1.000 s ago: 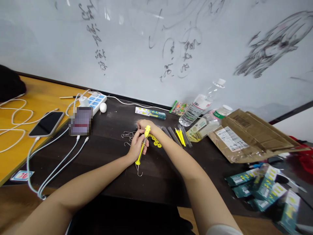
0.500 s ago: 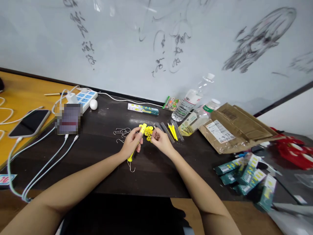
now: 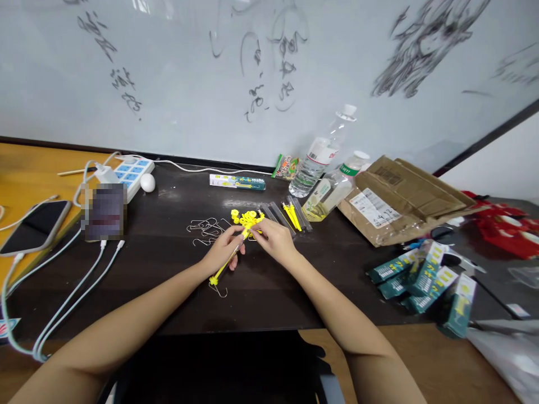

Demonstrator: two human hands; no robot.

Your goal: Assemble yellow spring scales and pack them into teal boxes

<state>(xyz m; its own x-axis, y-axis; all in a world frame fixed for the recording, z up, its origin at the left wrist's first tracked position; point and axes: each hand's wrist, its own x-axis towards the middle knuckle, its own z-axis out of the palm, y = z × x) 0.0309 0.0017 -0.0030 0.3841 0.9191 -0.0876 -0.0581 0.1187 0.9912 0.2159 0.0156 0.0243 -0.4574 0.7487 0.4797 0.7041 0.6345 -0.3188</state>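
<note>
My left hand (image 3: 224,250) is wrapped round a slim yellow and clear tube (image 3: 226,265), held slanting over the dark table. A metal hook (image 3: 219,290) hangs from its lower end. The fingers of my right hand (image 3: 272,238) are pinched at the tube's upper yellow end; whether they hold a separate small piece is hidden. Small yellow parts (image 3: 236,215) lie in a pile just beyond my hands. Loose metal hooks (image 3: 204,226) lie to the left. Right of the pile are clear tubes (image 3: 278,217) and yellow sticks (image 3: 292,216).
At the back lie a printed box (image 3: 237,182) and a snack packet (image 3: 286,166), beside two bottles (image 3: 315,163). A cardboard parcel (image 3: 396,196) and several green boxes (image 3: 425,280) are at right. Phones (image 3: 36,227), cables and a power strip (image 3: 135,175) occupy the left.
My right hand has moved left from the yellow pile to the tube's upper end. My left hand still holds the tube. The camera view has shifted slightly.
</note>
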